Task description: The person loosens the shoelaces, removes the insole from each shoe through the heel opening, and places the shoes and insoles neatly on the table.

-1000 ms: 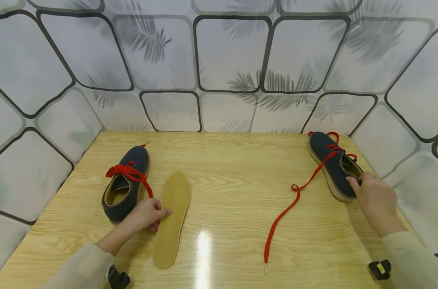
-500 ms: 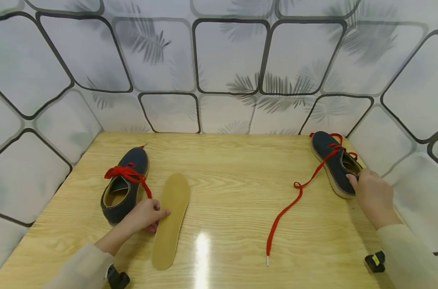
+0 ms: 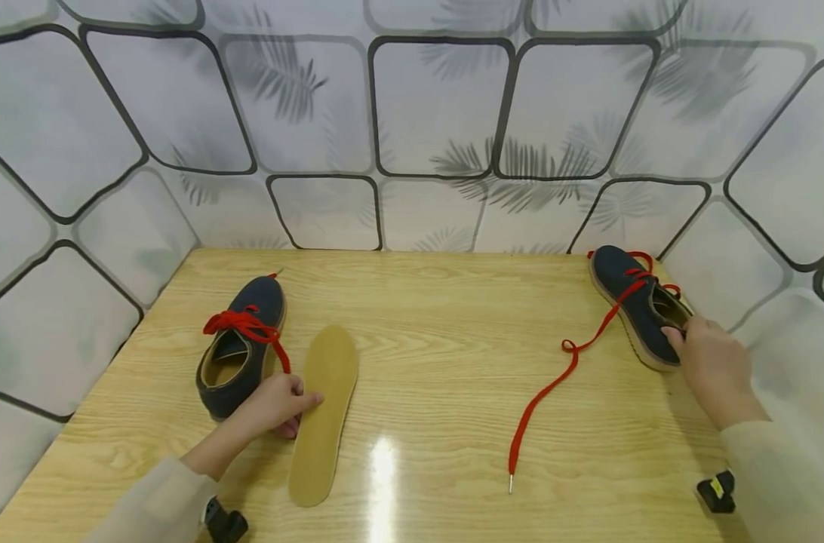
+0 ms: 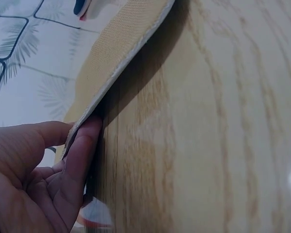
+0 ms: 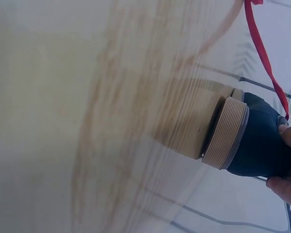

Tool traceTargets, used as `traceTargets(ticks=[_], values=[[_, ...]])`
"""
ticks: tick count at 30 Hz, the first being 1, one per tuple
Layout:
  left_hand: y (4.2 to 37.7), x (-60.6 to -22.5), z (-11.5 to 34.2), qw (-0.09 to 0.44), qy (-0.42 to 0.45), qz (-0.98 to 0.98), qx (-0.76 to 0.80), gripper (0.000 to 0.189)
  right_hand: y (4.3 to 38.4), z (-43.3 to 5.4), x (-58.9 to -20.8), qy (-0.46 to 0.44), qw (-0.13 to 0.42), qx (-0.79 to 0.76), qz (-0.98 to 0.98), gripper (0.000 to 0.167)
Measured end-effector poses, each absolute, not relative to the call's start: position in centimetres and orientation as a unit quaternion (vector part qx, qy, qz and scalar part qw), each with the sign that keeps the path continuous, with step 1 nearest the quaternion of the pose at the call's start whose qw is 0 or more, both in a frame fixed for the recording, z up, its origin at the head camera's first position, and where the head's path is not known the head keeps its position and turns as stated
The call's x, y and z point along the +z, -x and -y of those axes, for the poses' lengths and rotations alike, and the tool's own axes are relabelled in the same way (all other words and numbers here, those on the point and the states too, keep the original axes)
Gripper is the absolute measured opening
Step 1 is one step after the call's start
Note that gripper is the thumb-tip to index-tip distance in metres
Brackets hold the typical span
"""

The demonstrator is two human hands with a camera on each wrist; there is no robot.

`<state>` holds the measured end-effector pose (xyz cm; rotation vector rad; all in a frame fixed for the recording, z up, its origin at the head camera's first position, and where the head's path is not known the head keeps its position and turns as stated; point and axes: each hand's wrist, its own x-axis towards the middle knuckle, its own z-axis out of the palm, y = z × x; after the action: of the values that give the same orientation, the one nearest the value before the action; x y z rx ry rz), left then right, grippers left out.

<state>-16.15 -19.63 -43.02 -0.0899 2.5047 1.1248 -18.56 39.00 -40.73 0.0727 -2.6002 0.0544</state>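
My left hand [image 3: 276, 407] pinches the left edge of a tan insole [image 3: 327, 422], thumb on top and fingers underneath. In the left wrist view the insole [image 4: 119, 53] is tilted, its edge raised off the table. Just left of it stands a navy shoe [image 3: 256, 369] with red laces [image 3: 238, 322] tied in a bow. At the far right my right hand [image 3: 714, 369] grips the heel of a second navy shoe [image 3: 629, 309], thumb outside. The right wrist view shows this shoe's heel [image 5: 262, 141] and ribbed sole between thumb and fingers.
A loose red lace [image 3: 544, 392] trails from the right shoe across the wooden table [image 3: 439, 324] toward the front. Patterned white walls [image 3: 432, 105] close off the back and both sides. A black wrist camera [image 3: 716, 492] sits by the right sleeve.
The right hand and its shoe have shifted slightly to the right and away, and the loose lace's end has slid along with them. The left hand keeps its pinch on the insole.
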Motion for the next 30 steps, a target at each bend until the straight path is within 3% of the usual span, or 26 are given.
traceTargets(ticks=[7, 14, 16, 24, 30], values=[[16.0, -42.9, 19.7, 0.199, 0.035, -0.892, 0.403, 0.031, 18.6, -38.8, -40.6, -0.032, 0.285, 0.022, 0.958, 0.039], [16.0, -42.4, 20.0, 0.195, 0.024, -0.894, 0.403, 0.032, 18.4, -39.0, -38.8, 0.080, 0.097, 0.031, 0.992, 0.049], [15.9, -42.2, 19.9, 0.183, 0.020, -0.903, 0.387, 0.031, 18.4, -39.0, -38.6, 0.085, 0.078, 0.025, 0.993, 0.048], [14.5, -41.7, 20.0, 0.060, -0.058, -0.973, 0.215, 0.026, 18.0, -37.6, -37.5, 0.079, 0.123, 0.019, 0.989, 0.045], [13.9, -41.8, 20.3, -0.030, -0.082, -0.980, 0.180, 0.019, 18.0, -36.1, -36.2, 0.070, 0.144, 0.022, 0.987, 0.043]])
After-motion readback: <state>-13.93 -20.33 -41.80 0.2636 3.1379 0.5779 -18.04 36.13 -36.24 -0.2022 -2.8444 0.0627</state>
